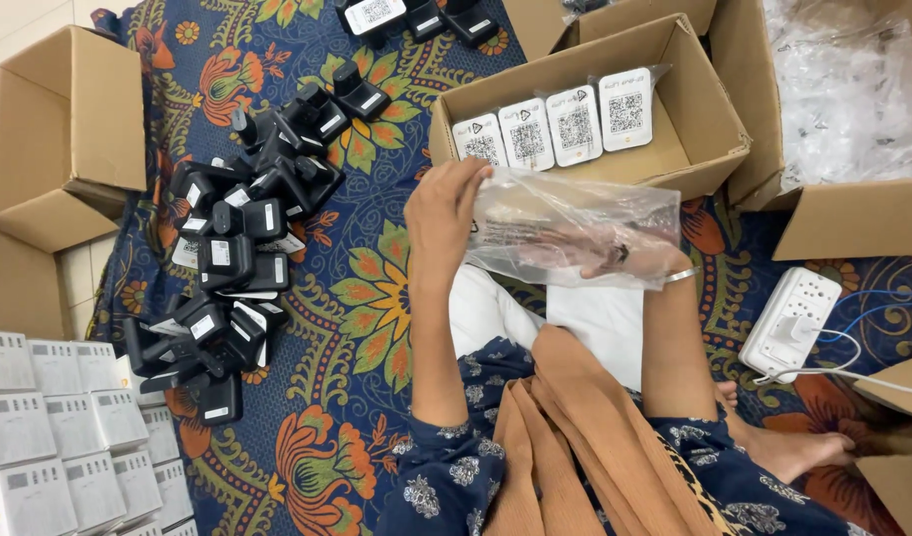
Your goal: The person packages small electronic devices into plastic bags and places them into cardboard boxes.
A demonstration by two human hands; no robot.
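fingers (473, 177) of the left hand (444, 213) pinch the upper left edge of a clear plastic bag (575, 223), holding its mouth up and open so the other hand can work inside. the right hand (615, 260) is pushed into the bag, so its fingers show only as a blur through the crinkled film; i cannot tell whether they are spread or closed on something, though a dark small shape sits near them. a thin bangle (682, 274) marks the wrist at the bag's lower right edge. the bag hangs above the lap, just in front of an open cardboard box (709, 119) where four white bagged units (555, 131) stand in a row against the far wall, leaving room beside them. a heap of black adapters (242, 238) lies on the patterned floor cloth (366, 298) to the left, within reach. stacked white cartons (59, 437) are cut off at the lower left, and a white power strip (788, 323) lies at right, its cable running out of view.
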